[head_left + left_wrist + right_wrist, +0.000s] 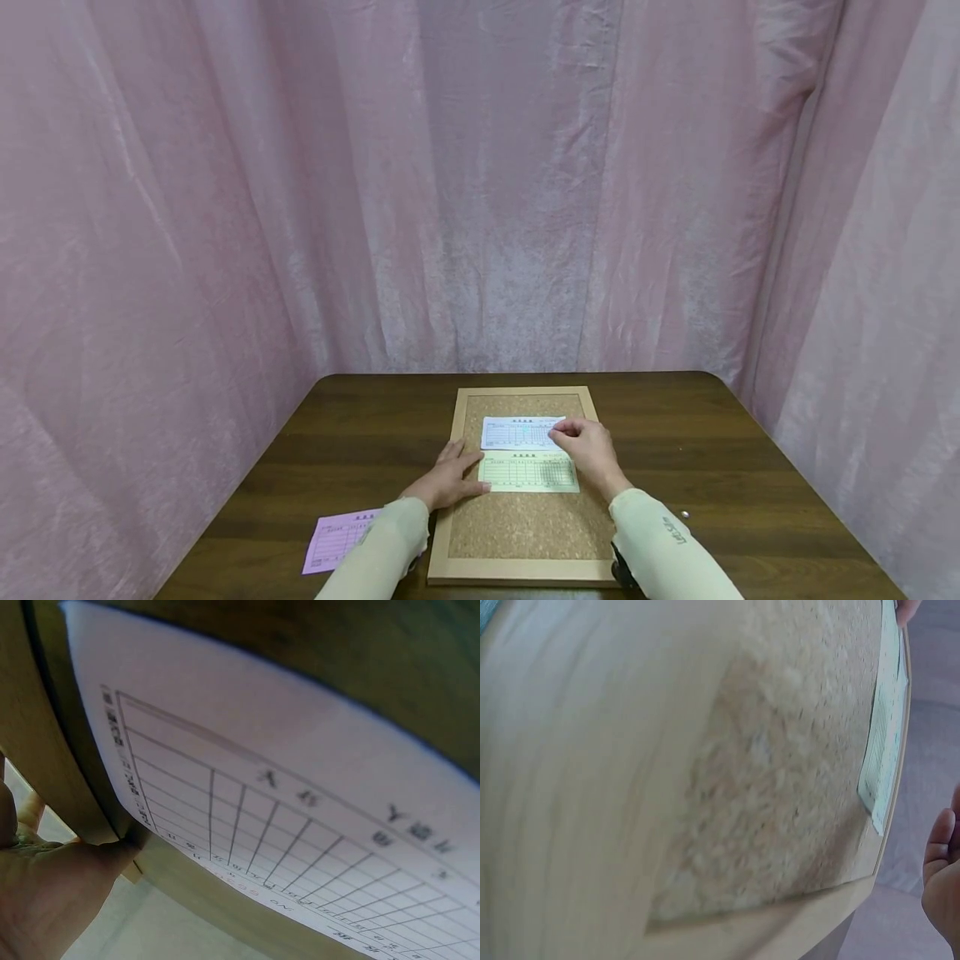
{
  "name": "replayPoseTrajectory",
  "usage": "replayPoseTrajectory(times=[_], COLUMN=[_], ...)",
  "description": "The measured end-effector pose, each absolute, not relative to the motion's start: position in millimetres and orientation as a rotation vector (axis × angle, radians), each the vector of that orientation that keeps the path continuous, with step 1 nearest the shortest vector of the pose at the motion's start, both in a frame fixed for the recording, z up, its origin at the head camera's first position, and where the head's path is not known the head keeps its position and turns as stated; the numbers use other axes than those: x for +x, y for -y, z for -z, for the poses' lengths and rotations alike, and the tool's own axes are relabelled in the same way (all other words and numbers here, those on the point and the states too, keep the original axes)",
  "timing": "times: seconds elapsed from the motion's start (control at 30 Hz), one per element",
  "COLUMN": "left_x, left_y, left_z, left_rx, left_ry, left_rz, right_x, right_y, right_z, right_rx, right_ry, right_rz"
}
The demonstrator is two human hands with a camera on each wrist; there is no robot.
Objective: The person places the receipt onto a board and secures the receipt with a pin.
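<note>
A cork board (525, 533) with a light wooden frame lies on the table. A white slip (510, 435) printed with a table lies on the cork, and a pale green slip (525, 473) is just below it. My left hand (446, 479) rests on the board's left side, fingers spread, with the thumb at the green slip's lower left corner. My right hand (588, 450) has thumb and forefinger together at the white slip's right end; whatever is between the fingertips is hidden. The right wrist view shows part of this hand (945, 877) beside the board.
A purple printed slip (337, 540) lies on the dark wooden table (360, 442), left of the board, partly under the left sleeve. One small shiny piece (685, 514) sits right of the board. Pink curtains (487, 208) hang behind the table and on both sides.
</note>
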State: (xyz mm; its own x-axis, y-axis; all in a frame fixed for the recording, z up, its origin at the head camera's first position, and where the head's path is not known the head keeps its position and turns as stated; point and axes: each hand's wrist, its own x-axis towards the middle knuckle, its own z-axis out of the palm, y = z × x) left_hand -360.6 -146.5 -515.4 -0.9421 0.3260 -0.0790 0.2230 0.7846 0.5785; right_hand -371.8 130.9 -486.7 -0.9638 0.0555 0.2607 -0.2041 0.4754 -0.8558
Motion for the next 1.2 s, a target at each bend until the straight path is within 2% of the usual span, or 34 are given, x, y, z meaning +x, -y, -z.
replayPoseTrajectory(times=[1.2], left_x=[-358], left_y=[147], left_z=[507], left_rx=[0.449], left_ry=[-2.790], left_rz=[-0.870], right_x=[-386], right_y=[-101], right_z=[492], right_rx=[0.249], right_ry=[2.586], right_rz=[-1.454])
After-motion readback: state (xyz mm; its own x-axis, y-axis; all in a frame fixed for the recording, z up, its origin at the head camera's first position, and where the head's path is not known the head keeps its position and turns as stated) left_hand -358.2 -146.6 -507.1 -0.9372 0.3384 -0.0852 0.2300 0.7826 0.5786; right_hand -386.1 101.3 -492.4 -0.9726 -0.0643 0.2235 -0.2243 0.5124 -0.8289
